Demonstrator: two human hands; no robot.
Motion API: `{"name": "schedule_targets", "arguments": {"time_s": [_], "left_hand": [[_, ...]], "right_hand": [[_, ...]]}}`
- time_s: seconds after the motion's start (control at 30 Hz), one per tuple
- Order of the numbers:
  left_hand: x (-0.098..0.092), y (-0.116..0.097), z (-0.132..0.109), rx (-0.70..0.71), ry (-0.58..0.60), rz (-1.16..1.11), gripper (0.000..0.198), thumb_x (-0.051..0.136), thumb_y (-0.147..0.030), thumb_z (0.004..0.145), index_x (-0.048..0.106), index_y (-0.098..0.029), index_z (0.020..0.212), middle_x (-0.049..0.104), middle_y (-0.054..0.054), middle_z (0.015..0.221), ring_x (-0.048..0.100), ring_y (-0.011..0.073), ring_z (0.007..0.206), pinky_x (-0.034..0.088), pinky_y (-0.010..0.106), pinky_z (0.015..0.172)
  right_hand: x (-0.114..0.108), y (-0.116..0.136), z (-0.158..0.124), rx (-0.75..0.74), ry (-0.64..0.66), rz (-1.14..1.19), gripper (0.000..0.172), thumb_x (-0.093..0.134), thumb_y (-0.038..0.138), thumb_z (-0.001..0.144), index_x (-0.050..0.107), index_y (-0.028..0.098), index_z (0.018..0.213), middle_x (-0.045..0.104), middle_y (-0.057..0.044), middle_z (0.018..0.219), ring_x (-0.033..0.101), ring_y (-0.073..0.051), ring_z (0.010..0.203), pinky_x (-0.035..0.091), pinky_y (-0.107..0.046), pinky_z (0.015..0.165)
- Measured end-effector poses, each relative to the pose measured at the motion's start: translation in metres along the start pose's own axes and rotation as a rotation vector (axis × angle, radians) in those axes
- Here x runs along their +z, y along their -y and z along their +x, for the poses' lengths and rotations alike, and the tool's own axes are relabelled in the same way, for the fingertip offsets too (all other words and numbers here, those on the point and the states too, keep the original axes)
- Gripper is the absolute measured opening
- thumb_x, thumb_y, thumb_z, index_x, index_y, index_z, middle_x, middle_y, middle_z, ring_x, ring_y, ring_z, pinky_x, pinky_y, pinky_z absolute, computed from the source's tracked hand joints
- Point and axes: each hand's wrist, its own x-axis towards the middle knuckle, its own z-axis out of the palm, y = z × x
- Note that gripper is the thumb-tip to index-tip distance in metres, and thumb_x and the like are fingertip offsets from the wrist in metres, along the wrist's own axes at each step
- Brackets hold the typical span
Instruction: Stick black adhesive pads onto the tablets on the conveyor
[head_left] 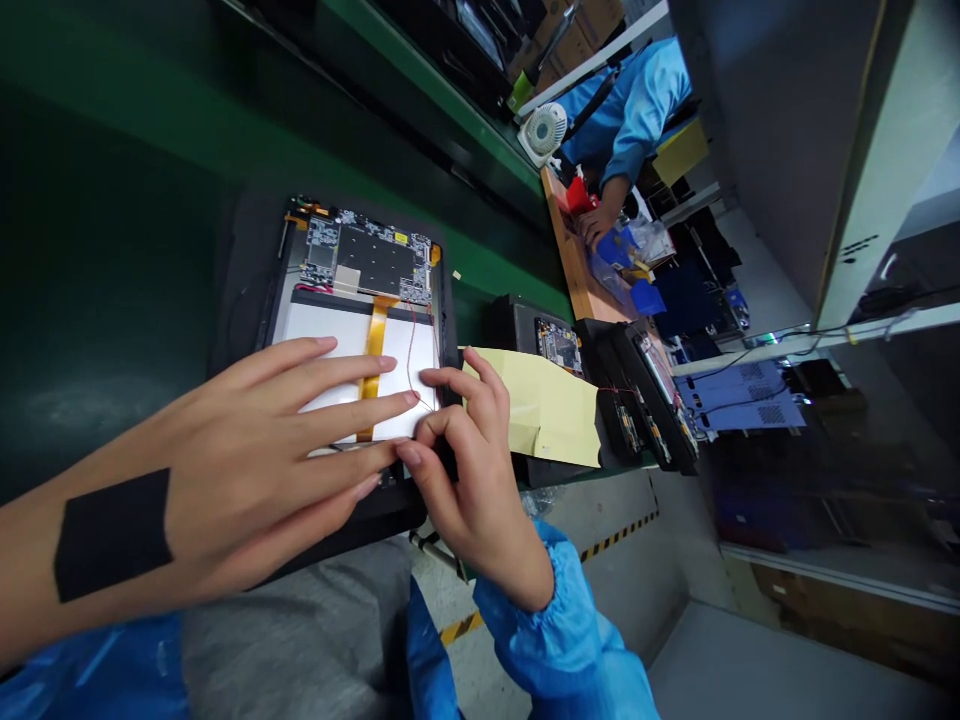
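An opened tablet (279,300) lies on a dark mat, its circuit board (375,262) bared at the far end. Below the board are a white panel (409,350) and an orange ribbon cable (376,335). My left hand (255,450) rests flat across the panel and cable, fingers spread; black tape (114,535) sticks to its back. At the tablet's near right corner, my right hand (469,450) has thumb and forefinger pinched together. A thin red wire (411,345) runs from the board toward those fingers; whether the pinch holds it is hidden.
Right of the tablet lies a yellow paper sheet (559,405), beside another circuit board (559,345) and several dark device shells (652,400). A small fan (544,132) stands farther back. Across the bench, a co-worker's blue sleeve (637,110) and hand (604,212) show.
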Motion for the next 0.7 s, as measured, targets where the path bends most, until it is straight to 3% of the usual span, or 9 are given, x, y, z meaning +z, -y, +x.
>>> {"name": "schedule_targets", "arguments": {"time_s": [0.13, 0.27, 0.4, 0.5, 0.63, 0.7], "left_hand": [[0.002, 0.0, -0.003, -0.019, 0.021, -0.005, 0.035, 0.049, -0.015, 0.11, 0.077, -0.029, 0.124, 0.068, -0.009, 0.157, 0.055, 0.0261, 0.155, 0.034, 0.056, 0.139], [0.005, 0.001, -0.004, -0.027, 0.019, -0.017, 0.034, 0.048, -0.017, 0.111, 0.077, -0.028, 0.124, 0.067, -0.01, 0.156, 0.053, 0.0239, 0.156, 0.026, 0.051, 0.142], [0.004, 0.003, -0.004, -0.008, 0.025, 0.026, 0.033, 0.049, -0.018, 0.11, 0.077, -0.03, 0.122, 0.069, -0.009, 0.156, 0.055, 0.0251, 0.156, 0.029, 0.053, 0.141], [-0.001, 0.001, -0.006, -0.008, -0.021, 0.036, 0.031, 0.053, -0.021, 0.109, 0.075, -0.033, 0.127, 0.07, -0.008, 0.155, 0.058, 0.0251, 0.152, 0.027, 0.053, 0.142], [-0.005, -0.007, -0.012, -0.099, -0.057, 0.021, 0.029, 0.057, -0.027, 0.109, 0.073, -0.034, 0.131, 0.065, -0.012, 0.16, 0.054, 0.0248, 0.155, 0.018, 0.05, 0.144], [-0.004, -0.01, -0.012, -0.094, -0.039, 0.042, 0.028, 0.056, -0.027, 0.109, 0.073, -0.033, 0.131, 0.065, -0.011, 0.16, 0.053, 0.025, 0.156, 0.017, 0.05, 0.144]], "right_hand": [[0.005, 0.004, -0.006, 0.065, -0.031, -0.023, 0.011, 0.061, 0.025, 0.111, 0.053, 0.027, 0.103, 0.066, -0.015, 0.145, 0.041, -0.032, 0.163, 0.036, -0.067, 0.133], [0.011, 0.006, -0.012, 0.086, -0.075, -0.038, 0.008, 0.056, 0.021, 0.112, 0.052, 0.026, 0.107, 0.062, -0.017, 0.153, 0.033, -0.032, 0.168, 0.035, -0.067, 0.133], [0.013, 0.002, -0.013, 0.121, -0.06, -0.03, 0.009, 0.062, 0.027, 0.111, 0.054, 0.026, 0.107, 0.059, -0.017, 0.159, 0.029, -0.034, 0.17, 0.033, -0.067, 0.133], [0.016, -0.005, -0.016, 0.156, -0.113, 0.109, 0.013, 0.064, 0.036, 0.111, 0.056, 0.026, 0.108, 0.063, -0.017, 0.156, 0.037, -0.033, 0.167, 0.038, -0.063, 0.132], [0.021, -0.014, -0.027, 0.191, -0.417, 0.291, 0.021, 0.045, 0.029, 0.117, 0.063, 0.026, 0.105, 0.073, -0.013, 0.139, 0.057, -0.029, 0.154, 0.049, -0.056, 0.124], [0.02, -0.015, -0.032, 0.161, -0.482, 0.264, 0.024, 0.048, 0.026, 0.115, 0.069, 0.026, 0.106, 0.075, -0.012, 0.134, 0.061, -0.029, 0.148, 0.05, -0.058, 0.123]]}}
